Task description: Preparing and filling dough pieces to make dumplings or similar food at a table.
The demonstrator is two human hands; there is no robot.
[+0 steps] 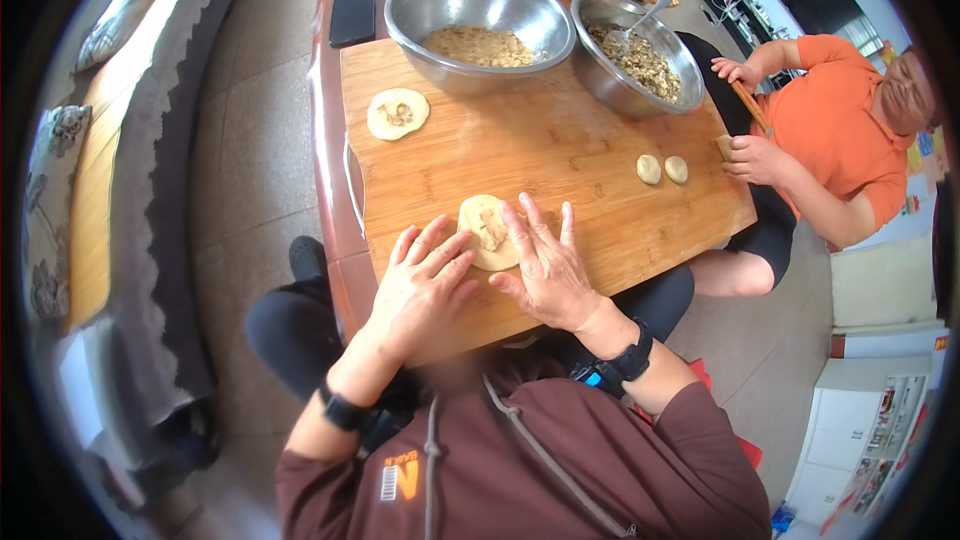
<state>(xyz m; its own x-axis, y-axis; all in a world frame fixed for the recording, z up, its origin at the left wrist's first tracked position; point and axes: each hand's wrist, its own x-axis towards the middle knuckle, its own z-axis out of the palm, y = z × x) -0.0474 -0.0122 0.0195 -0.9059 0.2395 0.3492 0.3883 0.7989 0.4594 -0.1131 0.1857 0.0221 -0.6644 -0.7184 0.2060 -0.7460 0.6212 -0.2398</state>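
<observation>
A round dough wrapper with brown filling [487,230] lies on the near part of a wooden board [560,150]. My left hand [425,285] rests flat beside it, fingertips touching its left edge. Flat on the board too, my right hand [545,265] has its fingers over the wrapper's right side. Neither hand grips anything. A second filled wrapper [397,113] lies at the board's far left.
Two steel bowls of filling [480,10] [637,55] stand at the board's far edge, one with a spoon. Two small dough pieces [662,169] lie at right. A person in orange [830,140] sits there holding a rolling pin [750,105]. A black phone [353,14] lies on the table.
</observation>
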